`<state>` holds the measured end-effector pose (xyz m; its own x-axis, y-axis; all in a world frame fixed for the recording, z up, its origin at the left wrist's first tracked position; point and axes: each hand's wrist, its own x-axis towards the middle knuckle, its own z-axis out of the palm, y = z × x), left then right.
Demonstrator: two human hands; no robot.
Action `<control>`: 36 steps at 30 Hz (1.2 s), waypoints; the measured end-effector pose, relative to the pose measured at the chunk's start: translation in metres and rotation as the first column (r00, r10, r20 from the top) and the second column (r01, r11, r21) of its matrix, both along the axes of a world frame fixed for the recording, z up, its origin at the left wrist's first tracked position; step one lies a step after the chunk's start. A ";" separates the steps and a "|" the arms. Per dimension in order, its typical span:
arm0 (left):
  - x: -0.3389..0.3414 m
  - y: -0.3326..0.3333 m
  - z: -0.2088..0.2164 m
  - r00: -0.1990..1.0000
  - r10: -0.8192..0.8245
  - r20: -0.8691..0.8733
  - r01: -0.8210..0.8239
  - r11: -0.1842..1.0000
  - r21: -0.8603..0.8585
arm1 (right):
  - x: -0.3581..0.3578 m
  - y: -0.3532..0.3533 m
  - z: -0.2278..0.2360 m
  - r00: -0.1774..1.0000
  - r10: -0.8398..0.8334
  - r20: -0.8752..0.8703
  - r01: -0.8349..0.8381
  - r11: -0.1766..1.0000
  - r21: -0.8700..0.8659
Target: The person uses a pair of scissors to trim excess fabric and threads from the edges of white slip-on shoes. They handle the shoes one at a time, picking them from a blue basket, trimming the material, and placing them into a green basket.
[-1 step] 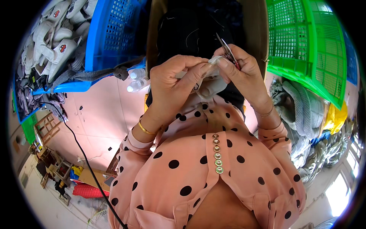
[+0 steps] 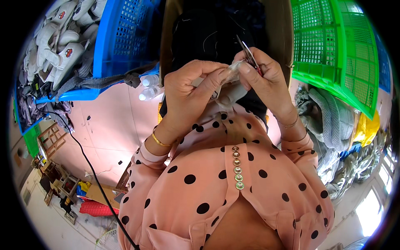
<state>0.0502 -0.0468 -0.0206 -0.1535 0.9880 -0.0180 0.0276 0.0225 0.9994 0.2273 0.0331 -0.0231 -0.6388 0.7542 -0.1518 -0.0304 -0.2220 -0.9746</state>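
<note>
Over my lap I hold a thin white fabric piece (image 2: 236,92) with a small dark mark on it. My left hand (image 2: 187,91) is closed, pinching its edge between thumb and forefinger. Opposite it, my right hand (image 2: 270,81) pinches the same edge close to the left fingertips. Small scissors (image 2: 246,50) also rest in the right hand, their metal blades pointing up and away past the forefinger and a bit of red handle showing near the thumb. The lower part of the fabric hangs beneath my fingers, and the left hand partly hides it.
To the left, a blue plastic crate (image 2: 125,41) stands beside a heap of pale shoe pieces (image 2: 62,50). Two clear bottles (image 2: 149,87) are on the floor by it. Green crates (image 2: 318,46) stand at right, above grey fabric bundles (image 2: 327,116). A black cable (image 2: 89,164) runs down the left.
The pinched edge of the white fabric has shifted slightly between my fingertips. Both hands and the scissors stay almost where they were.
</note>
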 end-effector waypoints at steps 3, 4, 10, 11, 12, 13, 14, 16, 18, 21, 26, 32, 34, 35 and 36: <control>0.008 -0.001 -0.011 0.999 -0.045 -0.023 0.049 0.973 0.226 | -0.004 0.001 0.004 0.999 -0.032 -0.009 0.033 0.992 0.122; 0.012 -0.002 -0.010 0.996 -0.033 0.079 0.016 0.978 0.206 | -0.005 0.002 0.005 0.999 -0.039 -0.006 0.039 0.985 0.169; 0.025 -0.003 -0.019 0.904 0.023 0.426 -0.071 0.993 0.098 | -0.002 0.002 0.002 0.994 -0.052 0.100 0.028 0.975 0.220; 0.026 -0.002 -0.021 0.898 0.028 0.439 -0.072 0.994 0.083 | -0.002 0.001 0.002 0.987 -0.081 0.140 0.042 0.963 0.265; 0.027 -0.001 -0.022 0.892 0.033 0.451 -0.071 0.995 0.069 | 0.000 0.003 0.004 0.974 -0.084 0.211 -0.003 0.925 0.380; 0.028 -0.002 -0.021 0.914 0.045 0.403 -0.067 0.997 0.042 | 0.003 0.006 0.005 0.972 -0.062 0.228 -0.035 0.917 0.398; 0.028 -0.002 -0.017 0.935 0.054 0.351 -0.064 0.998 0.016 | 0.005 0.010 0.008 0.969 -0.042 0.244 -0.066 0.907 0.417; 0.026 0.002 -0.012 0.985 0.024 0.169 -0.039 0.996 0.085 | 0.008 0.018 0.013 0.976 0.008 0.218 -0.105 0.894 0.436; 0.021 0.009 -0.008 0.995 -0.018 -0.096 0.043 0.965 0.260 | 0.012 0.024 0.019 0.988 0.068 0.140 -0.123 0.889 0.440; 0.016 0.007 0.002 0.972 -0.144 -0.186 0.185 0.957 0.223 | 0.018 0.029 0.021 0.977 0.208 0.044 -0.209 0.906 0.367; 0.021 0.009 -0.013 0.988 -0.123 0.090 0.140 0.968 -0.207 | 0.023 0.033 -0.019 0.964 0.136 0.228 -0.221 0.887 0.406; 0.027 0.011 -0.037 0.919 0.069 0.387 0.051 0.955 -0.292 | 0.050 0.015 -0.016 0.795 -0.334 0.507 -0.253 0.577 0.777; 0.027 0.012 -0.037 0.905 0.086 0.416 0.063 0.941 -0.333 | 0.054 0.007 -0.011 0.759 -0.399 0.515 -0.314 0.469 0.826; 0.026 0.014 -0.035 0.905 0.093 0.415 0.062 0.936 -0.347 | 0.057 0.005 -0.009 0.721 -0.402 0.564 -0.377 0.456 0.806; 0.025 0.017 -0.032 0.904 0.102 0.415 0.061 0.931 -0.361 | 0.061 0.003 -0.005 0.680 -0.406 0.611 -0.438 0.443 0.782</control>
<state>0.0751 -0.0300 -0.0526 -0.0708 0.8976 -0.4352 -0.3962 0.3751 0.8380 0.2884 0.0366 -0.0286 -0.6758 0.7144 0.1812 0.6493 0.6935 -0.3122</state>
